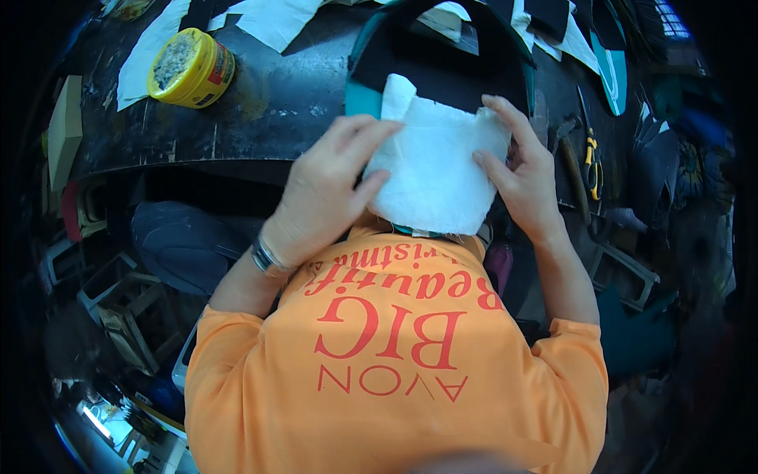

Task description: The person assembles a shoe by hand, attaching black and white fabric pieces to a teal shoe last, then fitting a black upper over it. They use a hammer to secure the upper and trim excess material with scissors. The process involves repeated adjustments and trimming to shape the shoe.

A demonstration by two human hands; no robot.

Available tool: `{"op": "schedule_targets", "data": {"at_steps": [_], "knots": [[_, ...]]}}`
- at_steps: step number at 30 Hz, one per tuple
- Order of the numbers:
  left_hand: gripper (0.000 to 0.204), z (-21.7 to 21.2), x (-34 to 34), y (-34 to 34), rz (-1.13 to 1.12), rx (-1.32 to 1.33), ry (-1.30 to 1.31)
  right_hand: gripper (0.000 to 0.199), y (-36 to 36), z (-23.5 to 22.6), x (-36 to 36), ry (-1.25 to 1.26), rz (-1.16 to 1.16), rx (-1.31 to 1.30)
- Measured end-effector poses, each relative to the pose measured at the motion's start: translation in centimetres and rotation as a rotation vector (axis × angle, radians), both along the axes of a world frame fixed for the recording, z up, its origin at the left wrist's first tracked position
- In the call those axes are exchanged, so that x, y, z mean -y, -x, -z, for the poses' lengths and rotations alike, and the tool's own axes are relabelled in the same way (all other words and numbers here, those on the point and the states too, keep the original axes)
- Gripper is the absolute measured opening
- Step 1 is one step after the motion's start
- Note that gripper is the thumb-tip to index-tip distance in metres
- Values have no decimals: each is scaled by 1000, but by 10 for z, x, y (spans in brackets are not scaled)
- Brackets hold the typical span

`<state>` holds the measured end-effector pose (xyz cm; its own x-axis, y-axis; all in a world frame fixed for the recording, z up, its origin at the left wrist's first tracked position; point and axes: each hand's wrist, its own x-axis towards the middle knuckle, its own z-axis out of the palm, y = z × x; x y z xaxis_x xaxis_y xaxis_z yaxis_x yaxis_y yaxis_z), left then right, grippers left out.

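Observation:
Both hands are on a piece of white cloth (442, 170) with frayed edges, close in front of my body at the table's near edge. At its far left corner a narrow strip is folded up. My left hand (328, 170) grips the cloth's left edge, thumb and fingers on its upper face. My right hand (525, 170) holds the right edge between thumb and fingers, with the index finger at the far right corner. Partly under the cloth lies a curved black piece with teal edges (442, 59); a little teal also shows below the cloth's near edge.
On the dark worktable (276, 118), a yellow tub (189, 69) with a crusted top stands at the left. White cloth scraps (276, 20) lie along the back. At the right are a hammer (575, 170), yellow-handled scissors (592, 162) and a teal piece (609, 71). Stools (130, 308) stand below left.

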<state>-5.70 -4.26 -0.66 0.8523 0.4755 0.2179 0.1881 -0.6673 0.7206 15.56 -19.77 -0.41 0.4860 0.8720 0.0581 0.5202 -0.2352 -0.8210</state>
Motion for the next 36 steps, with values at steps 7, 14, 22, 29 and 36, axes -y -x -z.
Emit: {"op": "schedule_targets", "data": {"at_steps": [7, 14, 22, 29, 36], "knots": [[44, 11, 2, -5, -70, 100, -36, 52, 1, -1, 3, 16, -80, 225], [33, 8, -3, -7, -107, 24, -27, 68, 3, -1, 5, -20, 65, 91], [30, 15, -2, -7, -119, 1, -29, 27, -8, 3, 18, -132, -26, 403], [31, 11, -2, -8, -131, 1, 8, 16, -7, 9, 18, -126, -28, 439], [35, 21, -7, -6, -109, 45, -82, 16, -14, 14, 15, -146, -29, 521]]}}
